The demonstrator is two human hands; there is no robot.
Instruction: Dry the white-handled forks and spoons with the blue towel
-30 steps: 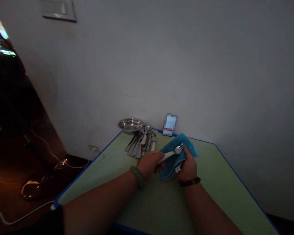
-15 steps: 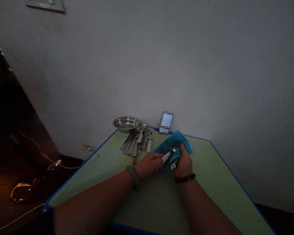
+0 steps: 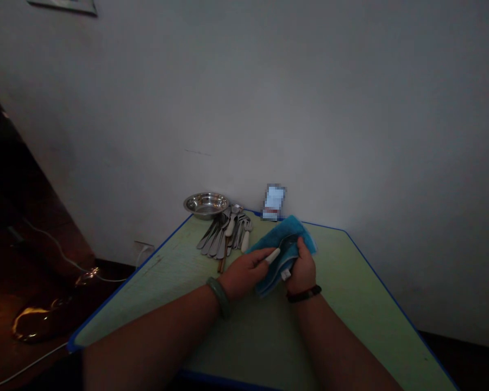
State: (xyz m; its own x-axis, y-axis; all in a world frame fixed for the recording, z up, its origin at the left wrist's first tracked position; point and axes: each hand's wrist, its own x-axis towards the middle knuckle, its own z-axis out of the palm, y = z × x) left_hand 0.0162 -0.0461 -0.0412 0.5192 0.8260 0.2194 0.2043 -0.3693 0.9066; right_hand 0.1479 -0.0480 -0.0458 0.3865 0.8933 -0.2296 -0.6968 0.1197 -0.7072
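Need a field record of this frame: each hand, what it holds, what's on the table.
left hand: grips the white handle of a utensil
right hand: holds the blue cloth around the utensil's head
utensil head: mostly wrapped, type unclear
table: green top, blue edge, against the wall
cutlery pile: flat, beyond the left hand
steel bowl: far corner, behind the pile
blurred object: by the wall, unidentifiable
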